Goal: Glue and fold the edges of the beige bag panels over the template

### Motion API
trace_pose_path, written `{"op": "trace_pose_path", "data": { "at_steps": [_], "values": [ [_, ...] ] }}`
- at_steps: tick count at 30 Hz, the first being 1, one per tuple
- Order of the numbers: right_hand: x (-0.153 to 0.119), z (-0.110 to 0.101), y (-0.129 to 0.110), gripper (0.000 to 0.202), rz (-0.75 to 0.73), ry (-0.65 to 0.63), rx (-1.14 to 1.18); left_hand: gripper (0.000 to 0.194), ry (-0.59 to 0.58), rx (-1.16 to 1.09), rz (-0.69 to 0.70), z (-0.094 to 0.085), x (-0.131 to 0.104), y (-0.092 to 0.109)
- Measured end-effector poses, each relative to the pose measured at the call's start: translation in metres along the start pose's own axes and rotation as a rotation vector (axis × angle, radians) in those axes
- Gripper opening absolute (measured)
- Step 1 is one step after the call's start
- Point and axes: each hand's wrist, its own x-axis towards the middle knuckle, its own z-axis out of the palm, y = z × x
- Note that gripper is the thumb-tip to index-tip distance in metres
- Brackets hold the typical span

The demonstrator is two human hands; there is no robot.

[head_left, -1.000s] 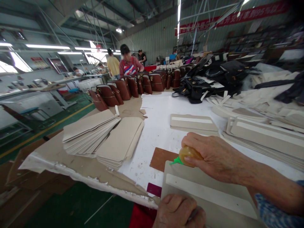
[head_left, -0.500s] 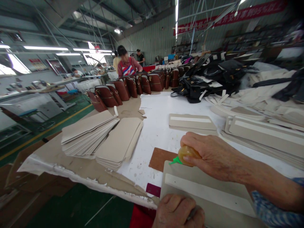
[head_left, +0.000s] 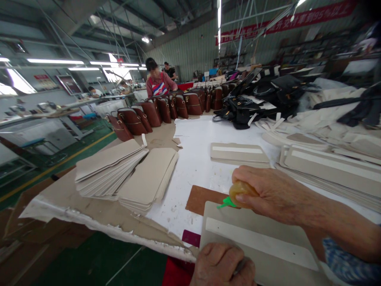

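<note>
one beige panel (head_left: 264, 227) w/ a pale strip (head_left: 262, 244) lies under both hands, partly atop a brown sheet (head_left: 196, 200). r hand (head_left: 264, 195) wraps snugly round an amber bottle (head_left: 242, 193), green nozzle (head_left: 228, 202) over panel's far l corner; can't tell if tip touches. l hand (head_left: 222, 264) curls on panel's near l edge; can't tell what, if anything, it grips. maroon scrap (head_left: 191, 238) just l of panel, fanned stack (head_left: 108, 167) farther l, brown bags (head_left: 153, 113) well beyond panel.
</note>
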Motion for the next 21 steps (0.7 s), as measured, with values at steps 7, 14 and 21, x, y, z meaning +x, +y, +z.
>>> {"op": "trace_pose_path", "data": {
  "at_steps": [7,14,21],
  "values": [
    [-0.009,0.002,0.010,0.012,0.017,0.024,0.023,0.003,-0.027,-0.008,0.008,-0.002,-0.001,-0.001],
    [-0.016,-0.001,0.014,0.014,0.017,0.052,0.020,0.005,-0.037,0.004,0.001,-0.002,0.000,0.000],
    [-0.016,-0.001,0.012,0.012,0.026,0.043,0.040,0.009,-0.042,0.007,-0.003,-0.001,-0.002,0.000]
  ]
}}
